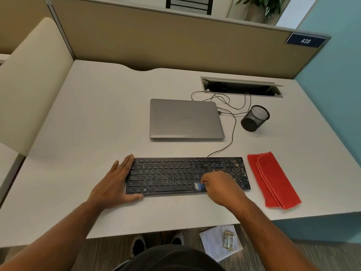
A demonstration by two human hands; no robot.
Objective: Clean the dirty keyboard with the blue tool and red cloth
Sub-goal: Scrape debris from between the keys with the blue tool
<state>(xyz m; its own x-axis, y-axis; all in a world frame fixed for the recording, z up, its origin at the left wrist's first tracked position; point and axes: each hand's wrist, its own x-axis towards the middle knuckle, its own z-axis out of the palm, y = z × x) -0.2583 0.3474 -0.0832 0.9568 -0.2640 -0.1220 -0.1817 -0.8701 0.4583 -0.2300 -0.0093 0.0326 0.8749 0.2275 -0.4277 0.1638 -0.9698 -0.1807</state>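
Near the table's (97,114) front edge, the keyboard (172,176) lies lengthwise left to right.
Left hand (117,182) flat, steadying its end; right hand (220,187) grips the blue tool (199,186), bristles leftward; red cloth (273,179) rightward, laptop (185,119) behind.

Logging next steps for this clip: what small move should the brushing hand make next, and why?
Probably sweep the small blue brush tool, held by the right hand, rightward toward the number pad: pale crumbs dot that end of the black keyboard. The left hand braces the other end.
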